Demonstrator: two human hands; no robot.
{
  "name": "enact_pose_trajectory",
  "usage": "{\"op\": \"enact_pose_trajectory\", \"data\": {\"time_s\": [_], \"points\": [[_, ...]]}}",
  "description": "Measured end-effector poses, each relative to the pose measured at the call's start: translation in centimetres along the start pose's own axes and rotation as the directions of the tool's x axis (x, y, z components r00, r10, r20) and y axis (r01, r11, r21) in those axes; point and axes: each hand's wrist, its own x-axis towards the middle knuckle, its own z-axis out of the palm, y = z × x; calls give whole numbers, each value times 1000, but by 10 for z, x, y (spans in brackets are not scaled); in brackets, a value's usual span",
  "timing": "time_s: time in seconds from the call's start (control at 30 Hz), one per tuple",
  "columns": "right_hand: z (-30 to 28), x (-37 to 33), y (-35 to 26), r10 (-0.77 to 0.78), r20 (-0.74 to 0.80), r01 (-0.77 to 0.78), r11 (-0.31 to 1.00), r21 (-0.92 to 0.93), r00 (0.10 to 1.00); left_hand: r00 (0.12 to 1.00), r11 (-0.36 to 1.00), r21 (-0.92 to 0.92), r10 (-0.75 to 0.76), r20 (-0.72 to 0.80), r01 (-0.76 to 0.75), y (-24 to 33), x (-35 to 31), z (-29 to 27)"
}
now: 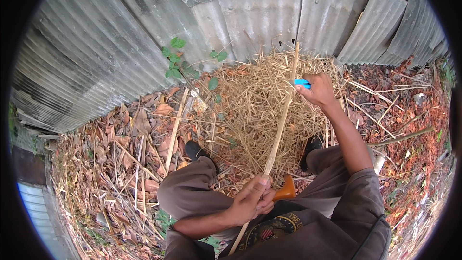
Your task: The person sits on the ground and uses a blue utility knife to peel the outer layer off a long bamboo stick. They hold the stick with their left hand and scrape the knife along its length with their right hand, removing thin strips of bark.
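Observation:
A long, pale wooden stick (278,139) slants from my lap up toward the metal fence. My left hand (251,196) is closed around its lower part, close to my body. Higher up, my right hand (318,89) grips a small blue-bodied tool (302,83) against the right side of the stick. If the tool has a blade, it cannot be made out. An orange curved piece (286,190) shows just right of my left hand; part of it is hidden, and whether the hand touches it is unclear. Beneath the stick lies a heap of thin, curly wood shavings (255,110).
Corrugated metal sheets (260,9) stand along the far side. A leafy green plant (175,62) grows at their foot. Dry brown leaves (110,163) and thin sticks cover the ground. My shoes (195,150) flank the heap. A thicker branch (404,137) lies at the right.

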Motion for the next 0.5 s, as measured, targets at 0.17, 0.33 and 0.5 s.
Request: {"op": "enact_pose_trajectory", "data": {"time_s": [0.17, 0.33, 0.5], "points": [[-22, 18, 70, 396, -258, -389, 918, 78, 882, 987, 993, 114, -12, 159, -6, -13, -15, 7], [-53, 20, 115, 704, -279, -604, 707, 368, 653, 982, 896, 426, 54, 180, -127, -13, -20, 6], [-23, -14, -36, 267, 40, -265, 910, 318, 963, 931, 866, 435, 336, -141, -247, 17, 7, -26]]}}
